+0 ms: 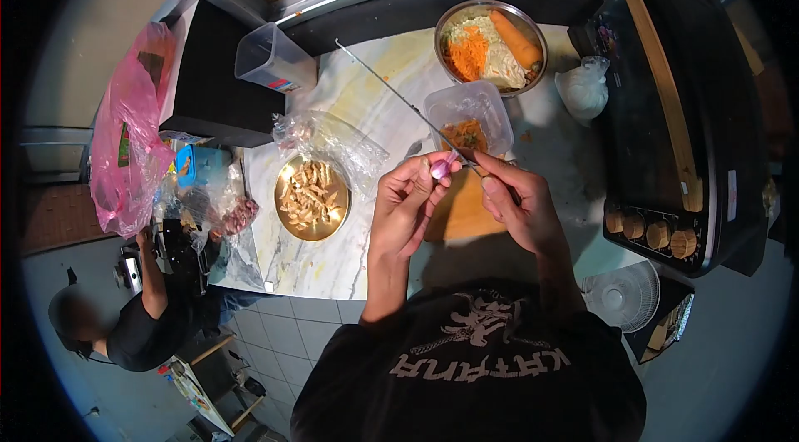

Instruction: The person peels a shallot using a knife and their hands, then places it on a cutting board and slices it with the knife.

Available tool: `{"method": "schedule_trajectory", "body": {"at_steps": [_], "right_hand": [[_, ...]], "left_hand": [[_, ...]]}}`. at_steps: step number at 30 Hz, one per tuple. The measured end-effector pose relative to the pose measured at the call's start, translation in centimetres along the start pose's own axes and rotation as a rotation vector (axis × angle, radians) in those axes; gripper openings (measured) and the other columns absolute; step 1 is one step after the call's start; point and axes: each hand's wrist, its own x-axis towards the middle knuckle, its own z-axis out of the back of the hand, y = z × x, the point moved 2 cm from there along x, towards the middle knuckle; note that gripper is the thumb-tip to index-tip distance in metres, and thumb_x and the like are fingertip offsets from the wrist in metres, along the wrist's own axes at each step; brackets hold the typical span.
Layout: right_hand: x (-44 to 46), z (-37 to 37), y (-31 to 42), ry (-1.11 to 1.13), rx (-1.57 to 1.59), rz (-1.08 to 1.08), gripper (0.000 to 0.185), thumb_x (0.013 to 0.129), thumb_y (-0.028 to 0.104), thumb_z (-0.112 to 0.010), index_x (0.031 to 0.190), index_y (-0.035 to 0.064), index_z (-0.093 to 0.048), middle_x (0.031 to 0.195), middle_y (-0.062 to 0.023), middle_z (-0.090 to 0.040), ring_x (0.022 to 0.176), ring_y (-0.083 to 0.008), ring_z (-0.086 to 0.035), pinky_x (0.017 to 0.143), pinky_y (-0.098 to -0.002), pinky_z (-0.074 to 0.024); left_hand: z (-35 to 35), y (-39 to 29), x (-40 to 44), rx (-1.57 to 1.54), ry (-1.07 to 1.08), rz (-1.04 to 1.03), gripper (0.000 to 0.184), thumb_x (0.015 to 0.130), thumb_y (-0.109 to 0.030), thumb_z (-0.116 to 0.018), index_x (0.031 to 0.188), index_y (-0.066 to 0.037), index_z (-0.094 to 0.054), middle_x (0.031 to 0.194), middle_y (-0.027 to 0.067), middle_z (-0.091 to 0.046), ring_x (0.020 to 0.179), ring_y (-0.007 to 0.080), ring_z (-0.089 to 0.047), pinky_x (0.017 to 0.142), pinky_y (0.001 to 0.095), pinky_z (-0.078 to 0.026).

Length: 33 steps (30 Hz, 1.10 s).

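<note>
My left hand (401, 205) pinches a small purple shallot (440, 169) between thumb and fingers. In my right hand (524, 201) is a knife (398, 95) with a long thin blade, which slants up and away to the left. The knife's lower part is close to the shallot; whether the edge touches it I cannot tell. Beneath the hands lies a wooden cutting board (462, 213), partly covered by them. Just beyond, a clear plastic container (497, 106) has orange-brown food at its bottom.
A steel bowl (440, 41) with a carrot and pale and orange shreds stands behind. Left is a gold-coloured plate (291, 228) of ginger-like pieces beside a plastic bag (341, 138). A black oven (666, 109) borders the right. Another person (150, 325) works at far left.
</note>
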Motion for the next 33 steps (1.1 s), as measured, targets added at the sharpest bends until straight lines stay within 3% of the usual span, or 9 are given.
{"method": "schedule_trajectory", "body": {"at_steps": [2, 6, 9, 12, 14, 15, 17, 24, 33], "right_hand": [[0.1, 0.2, 0.0, -0.035, -0.018, 0.006, 0.034, 0.092, 0.011, -0.052, 0.123, -0.0042, -0.052, 0.094, -0.0067, -0.063, 0.073, -0.0075, -0.053, 0.069, -0.0208, -0.0438], [0.2, 0.0, 0.5, -0.027, -0.17, 0.134, 0.033, 0.091, 0.01, -0.053, 0.121, -0.0038, -0.054, 0.111, -0.0137, -0.063, 0.094, -0.014, -0.059, 0.086, -0.0255, -0.0439], [0.1, -0.1, 0.6, -0.005, -0.11, 0.128, 0.031, 0.091, 0.009, -0.054, 0.119, -0.0035, -0.055, 0.113, -0.0164, -0.062, 0.11, -0.0184, -0.056, 0.096, -0.0298, -0.0389], [-0.2, 0.3, 0.3, -0.039, -0.162, 0.129, 0.032, 0.091, 0.009, -0.053, 0.121, -0.0027, -0.054, 0.102, -0.0107, -0.064, 0.09, -0.0128, -0.059, 0.082, -0.025, -0.0445], [-0.3, 0.5, 0.3, -0.04, -0.001, -0.001, 0.033, 0.093, 0.01, -0.052, 0.124, -0.0014, -0.053, 0.085, -0.0024, -0.059, 0.069, -0.0058, -0.05, 0.064, -0.0198, -0.0415], [-0.2, 0.6, 0.2, -0.04, -0.002, 0.002, 0.033, 0.093, 0.01, -0.052, 0.124, -0.0014, -0.053, 0.085, -0.0024, -0.059, 0.069, -0.0058, -0.05, 0.064, -0.0198, -0.0415], [-0.1, 0.8, 0.0, -0.088, -0.006, 0.056, 0.036, 0.094, 0.011, -0.05, 0.128, -0.0004, -0.05, 0.076, 0.003, -0.049, 0.061, -0.0026, -0.037, 0.054, -0.0179, -0.0329], [0.7, 0.6, 0.9, -0.123, -0.102, 0.044, 0.035, 0.094, 0.011, -0.048, 0.127, -0.0003, -0.047, 0.077, 0.0011, -0.052, 0.063, -0.0031, -0.041, 0.057, -0.019, -0.0352], [1.1, 0.4, 0.7, -0.119, -0.108, 0.057, 0.033, 0.094, 0.012, -0.048, 0.125, -0.0008, -0.047, 0.082, -0.0016, -0.055, 0.068, -0.0046, -0.044, 0.061, -0.0209, -0.0386]], "left_hand": [[-0.3, -0.3, 0.0, -0.015, -0.015, 0.03, 0.027, 0.095, -0.013, -0.049, 0.113, 0.007, -0.056, 0.104, 0.0143, -0.063, 0.086, 0.0114, -0.058, 0.079, 0.0212, -0.048], [0.2, -0.1, -0.1, -0.055, 0.03, -0.003, 0.027, 0.094, -0.013, -0.052, 0.112, 0.006, -0.057, 0.103, 0.0137, -0.063, 0.088, 0.0121, -0.059, 0.078, 0.0208, -0.049], [0.6, 0.0, 0.0, 0.007, 0.084, -0.047, 0.026, 0.091, -0.012, -0.056, 0.111, 0.004, -0.059, 0.104, 0.0134, -0.064, 0.092, 0.0134, -0.06, 0.078, 0.0214, -0.05], [-0.2, -0.3, -0.2, 0.121, 0.051, -0.019, 0.027, 0.09, -0.01, -0.058, 0.114, 0.003, -0.058, 0.105, 0.0134, -0.065, 0.096, 0.0147, -0.06, 0.08, 0.0224, -0.049], [-1.1, -0.8, -0.4, 0.134, 0.016, -0.007, 0.028, 0.09, -0.01, -0.058, 0.115, 0.002, -0.057, 0.107, 0.014, -0.064, 0.097, 0.0153, -0.06, 0.081, 0.023, -0.048], [-1.3, -1.0, -0.4, 0.145, -0.023, 0.005, 0.029, 0.09, -0.009, -0.058, 0.117, 0.002, -0.057, 0.108, 0.0145, -0.064, 0.098, 0.0159, -0.06, 0.083, 0.0236, -0.048], [-1.2, -1.0, -0.3, 0.143, -0.025, -0.012, 0.03, 0.09, -0.009, -0.057, 0.118, 0.003, -0.055, 0.109, 0.0147, -0.063, 0.098, 0.0165, -0.06, 0.085, 0.0247, -0.048], [-1.0, -0.7, -0.2, 0.147, -0.027, -0.088, 0.03, 0.093, -0.007, -0.051, 0.12, 0.006, -0.052, 0.109, 0.0144, -0.06, 0.104, 0.0216, -0.059, 0.095, 0.031, -0.046], [-0.9, -0.6, 0.0, 0.125, -0.009, -0.102, 0.027, 0.094, -0.006, -0.049, 0.117, 0.007, -0.051, 0.109, 0.0143, -0.058, 0.106, 0.0236, -0.058, 0.096, 0.0311, -0.047]]}}
